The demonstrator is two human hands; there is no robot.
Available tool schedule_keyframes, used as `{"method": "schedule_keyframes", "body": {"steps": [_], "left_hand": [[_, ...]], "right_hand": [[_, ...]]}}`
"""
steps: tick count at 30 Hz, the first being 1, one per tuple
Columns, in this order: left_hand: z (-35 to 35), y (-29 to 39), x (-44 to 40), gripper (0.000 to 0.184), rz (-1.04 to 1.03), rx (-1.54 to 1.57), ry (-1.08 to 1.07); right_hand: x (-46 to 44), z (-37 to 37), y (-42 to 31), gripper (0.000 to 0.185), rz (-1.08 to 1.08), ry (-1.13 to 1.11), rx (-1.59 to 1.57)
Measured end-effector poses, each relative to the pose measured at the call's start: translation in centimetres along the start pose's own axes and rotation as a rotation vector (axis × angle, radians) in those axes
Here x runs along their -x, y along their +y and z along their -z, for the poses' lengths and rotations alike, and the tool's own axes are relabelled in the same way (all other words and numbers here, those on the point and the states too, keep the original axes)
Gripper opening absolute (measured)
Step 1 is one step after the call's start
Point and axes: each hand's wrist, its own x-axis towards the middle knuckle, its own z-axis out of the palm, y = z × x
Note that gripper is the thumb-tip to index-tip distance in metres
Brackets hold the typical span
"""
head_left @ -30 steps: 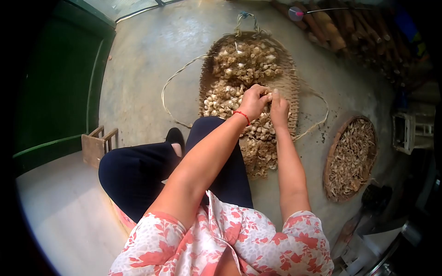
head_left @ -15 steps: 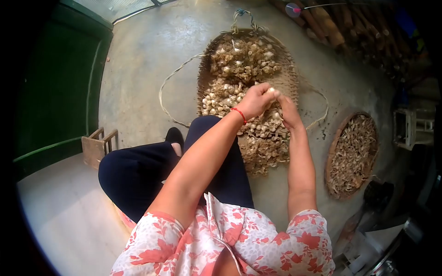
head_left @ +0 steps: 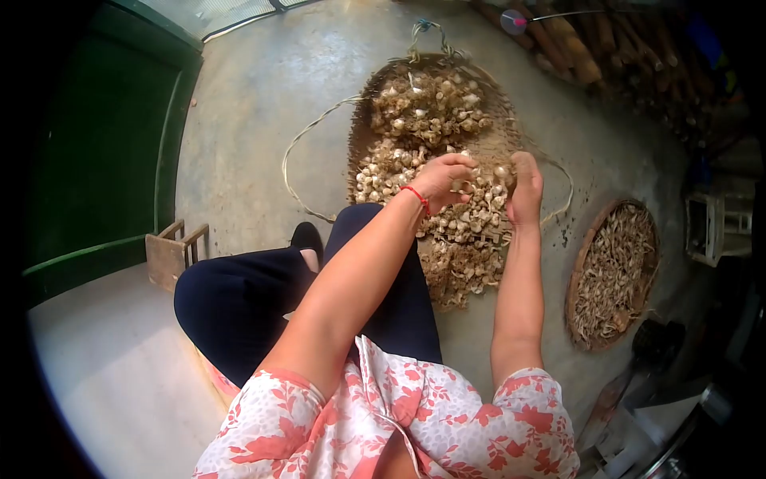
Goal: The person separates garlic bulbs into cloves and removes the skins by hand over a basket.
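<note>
My left hand (head_left: pixel 445 182), with a red cord at its wrist, hovers over a heap of garlic bulbs (head_left: pixel 381 177) in a woven bamboo basket (head_left: pixel 504 120). Its fingers are curled but apart, and nothing shows between them. To its right, my right hand (head_left: pixel 526 190) is raised over the basket's right side, its fingers smeared by motion. A pale garlic bulb (head_left: pixel 502 171) shows just left of those fingers; whether they grip it is unclear. More garlic with dry brown roots (head_left: pixel 435 100) fills the far end, and a rougher, browner pile (head_left: pixel 455 271) lies at the near end.
A round basket of dry stalk pieces (head_left: pixel 613 275) stands at the right. Stacked logs (head_left: pixel 574 48) lie at the back right. A small wooden stool (head_left: pixel 167 259) is beside the green door (head_left: pixel 96 144). Rope handles (head_left: pixel 289 164) loop out from the bamboo basket.
My hands were together at a pale bulb and have now parted. My right hand has swung right and turned upward. My left hand has loosened its fingers and hardly shifted.
</note>
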Motion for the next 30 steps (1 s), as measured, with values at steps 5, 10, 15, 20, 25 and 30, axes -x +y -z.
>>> {"method": "schedule_keyframes", "body": {"steps": [5,10,15,20,25,30], "left_hand": [[-0.7,0.1,0.2,0.017,-0.080,-0.103,-0.100],[-0.7,0.0,-0.1,0.017,-0.167,-0.105,-0.030],[-0.2,-0.8,-1.0,0.017,-0.137,-0.157,0.095],[0.5,-0.6,-0.9,0.017,-0.117,-0.024,0.167],[-0.2,0.1,-0.1,0.016,0.055,-0.024,-0.033],[-0.2,0.4,0.1,0.026,0.096,0.062,-0.101]], "right_hand": [[1.4,-1.7,0.9,0.021,0.177,-0.141,0.387],[1.4,-1.8,0.3,0.017,-0.107,-0.085,0.059],[0.9,-2.2,2.0,0.021,-0.009,-0.049,0.360],[0.7,-1.6,1.8,0.027,0.160,-0.043,0.573],[-0.9,-0.7,0.5,0.036,-0.234,-0.067,0.196],[-0.9,-0.4,0.3,0.047,-0.344,-0.414,0.278]]}}
